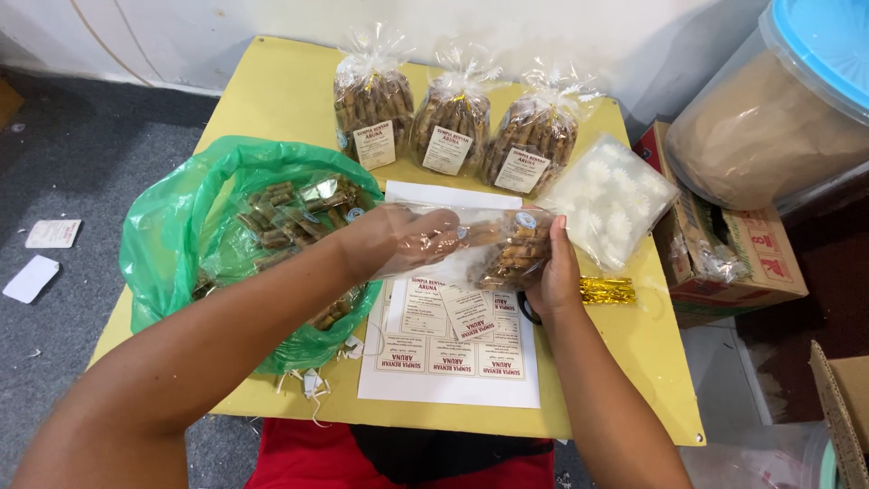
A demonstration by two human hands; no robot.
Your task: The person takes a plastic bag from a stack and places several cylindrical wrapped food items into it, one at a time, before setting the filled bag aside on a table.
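A clear plastic bag (pixel 507 249) partly filled with brown rolled snacks lies sideways over the yellow table (pixel 281 86). My left hand (pixel 403 240) is pushed inside the bag's open mouth, fingers closed on some snacks. My right hand (pixel 554 272) cups the bag's closed end from below. A green plastic bag (pixel 167 226) full of loose rolled snacks sits at the left, beside my left forearm. Under the hands lies a white sheet of printed labels (pixel 453 362). Three tied, labelled snack bags (pixel 453 118) stand in a row at the table's far edge.
A stack of empty clear bags with a white flower print (pixel 611 199) lies at the right, gold twist ties (pixel 606 290) beside it. A cardboard box (pixel 733 254) and a big blue-lidded tub (pixel 778 109) stand right of the table. Paper scraps (pixel 32 276) lie on the grey floor.
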